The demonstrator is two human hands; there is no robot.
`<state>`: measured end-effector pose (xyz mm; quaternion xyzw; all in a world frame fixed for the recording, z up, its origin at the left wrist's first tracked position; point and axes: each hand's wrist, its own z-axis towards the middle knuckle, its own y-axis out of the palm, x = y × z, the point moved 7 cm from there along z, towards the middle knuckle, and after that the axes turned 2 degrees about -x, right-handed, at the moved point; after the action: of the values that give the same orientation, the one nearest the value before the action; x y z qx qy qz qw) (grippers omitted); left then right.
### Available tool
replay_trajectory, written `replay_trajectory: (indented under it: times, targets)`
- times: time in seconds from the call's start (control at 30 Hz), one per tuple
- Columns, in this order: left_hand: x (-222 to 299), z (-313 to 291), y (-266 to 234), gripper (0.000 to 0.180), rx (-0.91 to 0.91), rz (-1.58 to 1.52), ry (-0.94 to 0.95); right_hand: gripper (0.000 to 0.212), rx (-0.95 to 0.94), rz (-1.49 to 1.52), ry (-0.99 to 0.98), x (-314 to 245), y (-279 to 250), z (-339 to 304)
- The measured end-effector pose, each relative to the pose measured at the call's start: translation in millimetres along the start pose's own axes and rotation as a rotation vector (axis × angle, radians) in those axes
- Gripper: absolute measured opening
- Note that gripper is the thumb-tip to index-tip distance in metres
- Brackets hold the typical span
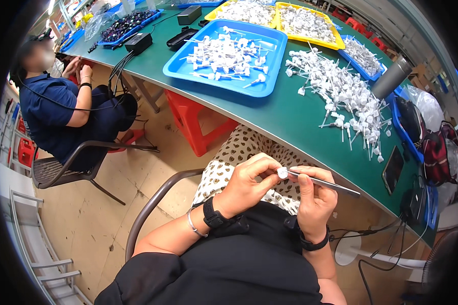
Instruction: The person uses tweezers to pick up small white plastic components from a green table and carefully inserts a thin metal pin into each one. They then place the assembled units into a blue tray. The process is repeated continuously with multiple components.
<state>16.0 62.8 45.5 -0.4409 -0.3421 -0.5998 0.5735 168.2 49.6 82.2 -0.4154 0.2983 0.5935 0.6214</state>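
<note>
My left hand [253, 182] pinches a small white round-headed plastic piece [282, 173] between thumb and fingertips, above my lap. Close beside it, my right hand [316, 199] is closed around slim grey metal tweezers [341, 188]. Their narrow end points at the white piece, and the wider end sticks out to the right. Whether the tip touches the piece is too small to tell. Ahead on the green table [269, 118] lies a loose heap of similar white pieces with thin stems [341, 91]. A blue tray [262, 89] to its left holds more of them.
Yellow trays [339, 44] of white pieces stand at the back. A grey bottle [392, 77], a phone [393, 170] and bags [439, 155] are on the right. A co-worker [61, 104] sits at the left. A red stool [188, 122] is under the table.
</note>
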Motion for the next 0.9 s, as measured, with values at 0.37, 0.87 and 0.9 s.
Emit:
replay_trajectory:
  times: [0.37, 0.87, 0.9]
  targets:
    - [-8, -2, 1, 0.012, -0.021, -0.081, -0.070, 0.008, 0.011, -0.010, -0.017, -1, 0, 3]
    - [-16, -3, 4, 0.013, 0.017, -0.170, -0.066, 0.009, 0.022, 0.095, 0.019, -1, 4, 1]
    - [-12, -2, 4, 0.012, 0.005, -0.133, -0.039, 0.009, -0.022, 0.001, -0.030, -2, 3, 0]
